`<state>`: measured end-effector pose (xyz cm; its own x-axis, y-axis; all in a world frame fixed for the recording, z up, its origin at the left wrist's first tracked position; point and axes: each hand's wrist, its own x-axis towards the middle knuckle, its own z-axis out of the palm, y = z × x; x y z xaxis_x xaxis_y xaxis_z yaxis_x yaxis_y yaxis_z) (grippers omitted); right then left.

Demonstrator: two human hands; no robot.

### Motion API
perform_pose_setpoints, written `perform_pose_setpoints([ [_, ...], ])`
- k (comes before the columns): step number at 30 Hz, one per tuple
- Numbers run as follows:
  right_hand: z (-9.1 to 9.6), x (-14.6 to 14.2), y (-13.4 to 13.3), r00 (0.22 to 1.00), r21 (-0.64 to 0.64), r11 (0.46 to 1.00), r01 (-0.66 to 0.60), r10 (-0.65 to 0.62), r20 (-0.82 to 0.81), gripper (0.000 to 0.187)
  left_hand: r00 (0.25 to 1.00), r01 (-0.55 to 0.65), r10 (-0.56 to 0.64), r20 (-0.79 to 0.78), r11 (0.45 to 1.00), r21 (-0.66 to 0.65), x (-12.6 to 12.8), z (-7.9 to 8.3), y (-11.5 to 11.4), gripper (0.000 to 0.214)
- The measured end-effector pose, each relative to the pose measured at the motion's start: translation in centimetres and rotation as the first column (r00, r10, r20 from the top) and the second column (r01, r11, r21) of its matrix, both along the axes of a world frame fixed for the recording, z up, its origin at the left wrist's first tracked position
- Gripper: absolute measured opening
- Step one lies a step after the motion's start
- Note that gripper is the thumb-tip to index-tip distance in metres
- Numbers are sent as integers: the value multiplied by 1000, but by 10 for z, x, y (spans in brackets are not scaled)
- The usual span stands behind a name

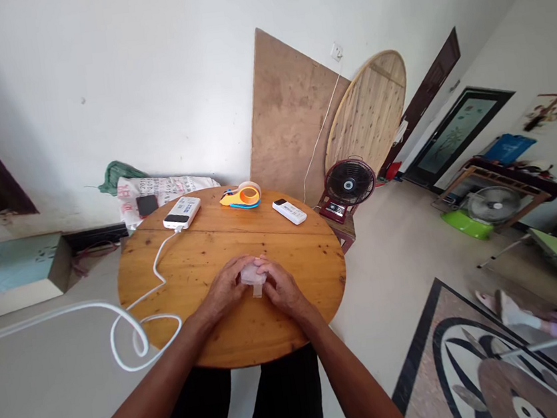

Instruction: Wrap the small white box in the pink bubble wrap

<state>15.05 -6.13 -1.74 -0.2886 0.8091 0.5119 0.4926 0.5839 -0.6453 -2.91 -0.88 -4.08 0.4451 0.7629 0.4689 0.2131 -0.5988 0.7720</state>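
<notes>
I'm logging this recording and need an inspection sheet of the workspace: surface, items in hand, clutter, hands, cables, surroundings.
Surface: round wooden table, knots and seams visible.
Job's things: small translucent piece, with a clear strip extending towards the wearer; exact nature unclear.
Clutter: orange-and-blue tape dispenser at the far side, dark-panelled white device left of it, second white device right of it.
Left hand: fingers on the translucent piece.
Right hand: fingers on its opposite side.
Cables: white cable plugged into the dark-panelled device, looping beyond the table's left side; thin cord running down from a wall socket.
Surroundings: fan, leaning board, round wooden panel; another person's leg at lower right.
</notes>
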Motion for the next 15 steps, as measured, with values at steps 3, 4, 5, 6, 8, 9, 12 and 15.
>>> perform_pose_setpoints([
  [3,14,3,0,994,-202,979,-14,-9,-111,23,996,-2,22,84,974,-226,0,16,-7,41],
  [4,19,4,1,988,-278,960,-40,-4,-156,21,997,10,12,72,956,-294,0,21,-9,41],
  [5,23,5,4,980,-343,937,-74,4,-201,20,999,18,-4,40,938,-345,0,27,-10,42],
  [6,25,6,7,970,-397,912,-108,8,-245,21,1000,5,-10,-10,927,-376,1,32,-11,41],
  [8,24,7,14,946,-474,868,-149,-15,-324,25,986,-91,33,-161,924,-371,3,40,-10,39],
  [9,21,6,18,934,-505,851,-148,-48,-354,26,967,-158,76,-241,926,-344,5,42,-9,39],
  [12,8,3,25,902,-541,836,-95,-158,-402,30,909,-293,187,-372,922,-252,10,44,-4,39],
  [15,3,1,23,882,-506,857,-97,-162,-442,33,941,-261,185,-283,929,-261,15,37,0,41],
])
